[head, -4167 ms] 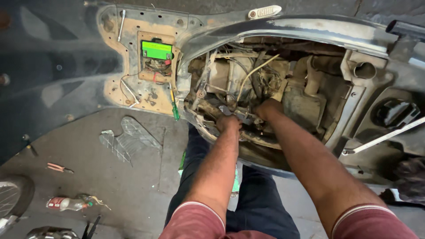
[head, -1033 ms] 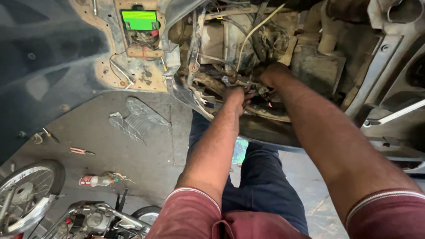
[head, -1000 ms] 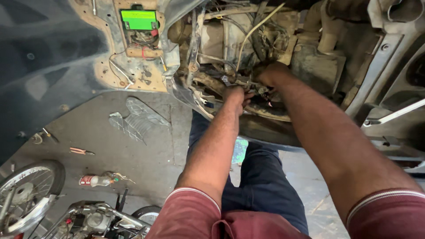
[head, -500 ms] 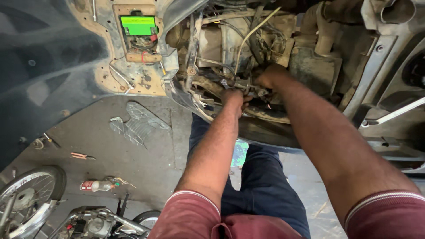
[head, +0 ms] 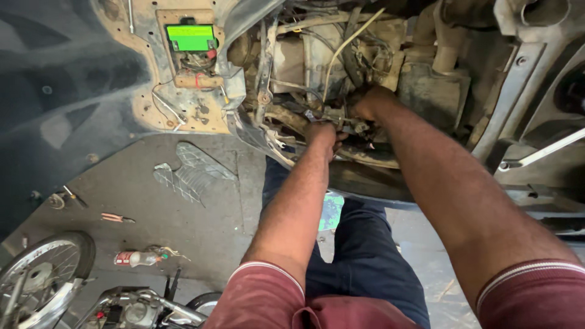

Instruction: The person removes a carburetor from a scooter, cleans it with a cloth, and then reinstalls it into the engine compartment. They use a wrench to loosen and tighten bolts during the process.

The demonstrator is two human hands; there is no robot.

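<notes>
left hand (head: 322, 133) stays clenched on small metal fitting (head: 339, 117) | right hand (head: 368, 102) still grasps beside it | view nudged closer, work unchanged

grey concrete floor (head: 201, 213), stained, with scattered tools (head: 116, 217).

A bright green rectangular label (head: 191, 37) sits at the top of the view, on a dark boxy part set in a tan recess of the vehicle's underside, left of the open engine bay; on the floor, lower left, a small bottle lies on its side, wrapped in a red and white label (head: 130, 259); its print is too small to tell
</notes>
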